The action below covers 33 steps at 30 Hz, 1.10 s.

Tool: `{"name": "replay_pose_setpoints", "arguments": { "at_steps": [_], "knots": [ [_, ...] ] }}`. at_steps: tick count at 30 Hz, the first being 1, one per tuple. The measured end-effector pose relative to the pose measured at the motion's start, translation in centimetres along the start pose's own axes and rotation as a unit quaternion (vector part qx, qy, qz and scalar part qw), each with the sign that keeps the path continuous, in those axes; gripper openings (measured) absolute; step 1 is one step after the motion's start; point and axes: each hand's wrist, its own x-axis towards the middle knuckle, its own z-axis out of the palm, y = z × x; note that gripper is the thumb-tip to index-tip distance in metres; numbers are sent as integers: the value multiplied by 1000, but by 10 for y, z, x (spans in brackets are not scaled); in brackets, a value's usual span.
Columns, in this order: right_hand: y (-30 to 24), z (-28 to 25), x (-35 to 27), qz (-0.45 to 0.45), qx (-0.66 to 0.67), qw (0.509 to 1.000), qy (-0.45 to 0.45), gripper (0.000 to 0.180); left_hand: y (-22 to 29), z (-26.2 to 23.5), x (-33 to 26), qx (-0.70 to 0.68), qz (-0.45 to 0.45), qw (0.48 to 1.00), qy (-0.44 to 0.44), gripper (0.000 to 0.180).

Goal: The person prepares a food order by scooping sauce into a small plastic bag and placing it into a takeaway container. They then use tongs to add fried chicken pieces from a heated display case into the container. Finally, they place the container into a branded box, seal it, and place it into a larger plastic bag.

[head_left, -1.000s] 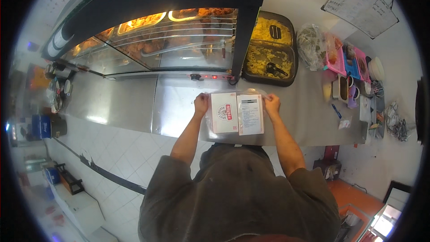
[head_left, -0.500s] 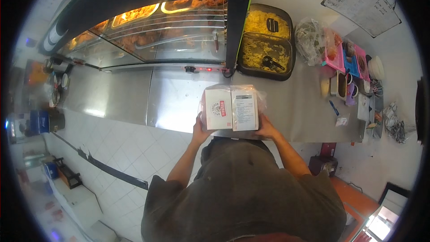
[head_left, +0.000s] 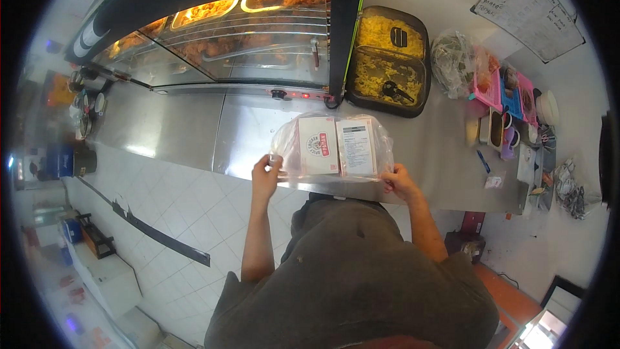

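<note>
A white cardboard box (head_left: 336, 146) with a red round mark and a paper label lies inside a clear plastic bag (head_left: 287, 149) on the steel counter (head_left: 245, 136). My left hand (head_left: 265, 177) grips the bag's left edge. My right hand (head_left: 400, 181) grips the bag's right edge near the counter's front rim. Both hands hold the bag spread around the box.
A lit glass warming case (head_left: 245, 39) with fried food stands behind the box. To its right is a black tray of yellow rice (head_left: 387, 58), a tied clear bag (head_left: 455, 61), pink and blue containers (head_left: 507, 94) and a written board (head_left: 533, 10). White tiled floor (head_left: 174, 213) lies left.
The box was flat on the counter, then lifted toward me, and now sits lower on the counter inside a clear plastic bag that my hands hold.
</note>
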Motion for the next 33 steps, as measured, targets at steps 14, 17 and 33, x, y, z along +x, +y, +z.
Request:
{"name": "replay_pose_setpoints", "arguments": {
  "at_steps": [14,17,33],
  "knots": [
    [-202,43,-60,-320,92,943,11,24,108,-25,3,-254,59,950,-169,37],
    [-184,66,-52,-457,-165,819,306,22,90,-23,6,-194,27,965,-174,42],
    [-220,-11,-198,-271,-91,925,248,10,196,68,-11,-154,181,896,-376,44]
  ]
}}
